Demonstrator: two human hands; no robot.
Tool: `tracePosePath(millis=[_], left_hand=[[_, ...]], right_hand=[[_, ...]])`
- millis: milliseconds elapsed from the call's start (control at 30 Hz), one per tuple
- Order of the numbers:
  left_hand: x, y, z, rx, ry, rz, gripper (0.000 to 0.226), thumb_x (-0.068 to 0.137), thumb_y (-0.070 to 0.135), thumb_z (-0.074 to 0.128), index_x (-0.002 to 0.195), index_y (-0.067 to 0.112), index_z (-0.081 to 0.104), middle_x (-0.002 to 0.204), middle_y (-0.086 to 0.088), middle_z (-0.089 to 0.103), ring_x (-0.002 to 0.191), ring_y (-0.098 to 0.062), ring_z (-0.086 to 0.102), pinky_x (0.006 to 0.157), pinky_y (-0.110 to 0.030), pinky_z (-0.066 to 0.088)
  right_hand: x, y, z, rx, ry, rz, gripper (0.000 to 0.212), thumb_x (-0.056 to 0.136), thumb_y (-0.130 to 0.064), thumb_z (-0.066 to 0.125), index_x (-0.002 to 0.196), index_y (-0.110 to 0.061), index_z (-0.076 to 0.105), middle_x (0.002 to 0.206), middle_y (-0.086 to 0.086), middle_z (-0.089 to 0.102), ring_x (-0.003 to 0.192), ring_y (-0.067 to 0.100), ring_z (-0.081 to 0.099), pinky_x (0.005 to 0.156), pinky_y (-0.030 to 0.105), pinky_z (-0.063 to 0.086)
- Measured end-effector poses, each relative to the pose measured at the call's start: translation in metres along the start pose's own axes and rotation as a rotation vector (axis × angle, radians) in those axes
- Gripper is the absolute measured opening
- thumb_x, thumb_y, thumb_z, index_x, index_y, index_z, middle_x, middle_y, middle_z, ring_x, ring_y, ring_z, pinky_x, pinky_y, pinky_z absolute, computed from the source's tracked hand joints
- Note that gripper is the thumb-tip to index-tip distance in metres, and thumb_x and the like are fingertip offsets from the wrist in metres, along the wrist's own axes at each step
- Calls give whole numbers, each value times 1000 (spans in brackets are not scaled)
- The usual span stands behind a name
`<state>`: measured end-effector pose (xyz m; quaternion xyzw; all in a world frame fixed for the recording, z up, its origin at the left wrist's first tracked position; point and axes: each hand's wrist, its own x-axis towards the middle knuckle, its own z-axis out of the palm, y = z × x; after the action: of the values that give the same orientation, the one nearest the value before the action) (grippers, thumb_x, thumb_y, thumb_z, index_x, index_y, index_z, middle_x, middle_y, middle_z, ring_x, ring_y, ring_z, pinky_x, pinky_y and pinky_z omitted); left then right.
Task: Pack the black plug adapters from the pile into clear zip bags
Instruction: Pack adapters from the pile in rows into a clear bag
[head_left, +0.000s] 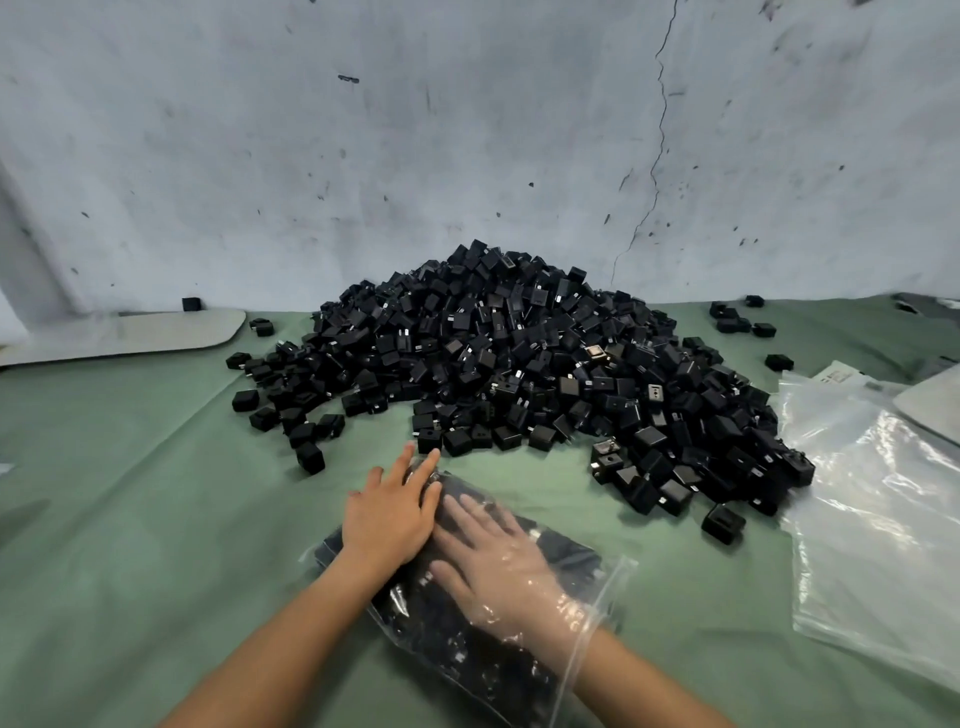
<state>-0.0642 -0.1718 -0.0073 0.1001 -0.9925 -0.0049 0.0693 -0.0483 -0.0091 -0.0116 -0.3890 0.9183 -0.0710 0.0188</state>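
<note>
Lower centre of the frame: one clear zip bag (607, 576) flat on the green cloth (130, 519), mouth toward the lower right and unsealed, part-filled with a shallow layer of black adapters (436, 618); count inside impossible to tell. Reaching in through that mouth, the right hand (498, 561), fingers straight and spread, pressing flat on the adapters, gripping nothing. Just beside it, on the outside of the film near the bag's far end, the left hand (392, 512), palm down, fingers straight, likewise holding nothing. Early in the job, by the look of it: only this bag seen with anything in it. Just beyond, mid-frame against the wall (467, 130), a large pile (519, 364) left to pack, plus a few strays (737, 322) apart at upper right. At the right edge, empty clear bags (872, 499) lying flat, touching the pile's skirt
</note>
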Motion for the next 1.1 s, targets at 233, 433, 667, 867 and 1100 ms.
tracePosePath(millis=[233,433,667,867,1100], left_hand=[[-16,13,12,-50,25,421,58,101,49,6,152,22,-7,161,4,-7,148,-11,-8,117,-29,-14],[-19,14,13,34,-71,417,61,99,54,5,153,28,-9,162,-6,-8,148,-17,-13,116,-29,-17],[-21,15,10,6,-137,428,70,81,64,-16,146,37,-18,159,-9,-18,145,-18,-22,114,-30,-21],[-24,16,0,45,-161,431,68,86,67,-7,149,39,-14,161,-6,-13,147,-15,-17,117,-33,-17],[-48,47,-35,-575,-89,386,58,98,50,40,149,45,12,157,13,24,144,-3,18,117,-26,12]], right_hand=[[-100,22,-16,-276,127,-64,50,100,-49,17,138,-35,45,146,-11,39,136,10,32,113,37,15],[-157,75,-24,9,578,-218,41,100,-28,38,85,-15,75,92,-2,71,94,19,65,80,32,52],[-110,139,-49,58,571,281,34,82,5,61,111,-10,68,118,6,63,115,30,55,93,39,49],[-78,167,-25,-161,206,446,57,92,-13,52,143,-35,37,149,-10,34,147,17,0,116,41,-5],[-91,132,-43,270,632,447,34,75,-25,79,107,-23,67,97,-4,60,98,12,53,87,24,39]])
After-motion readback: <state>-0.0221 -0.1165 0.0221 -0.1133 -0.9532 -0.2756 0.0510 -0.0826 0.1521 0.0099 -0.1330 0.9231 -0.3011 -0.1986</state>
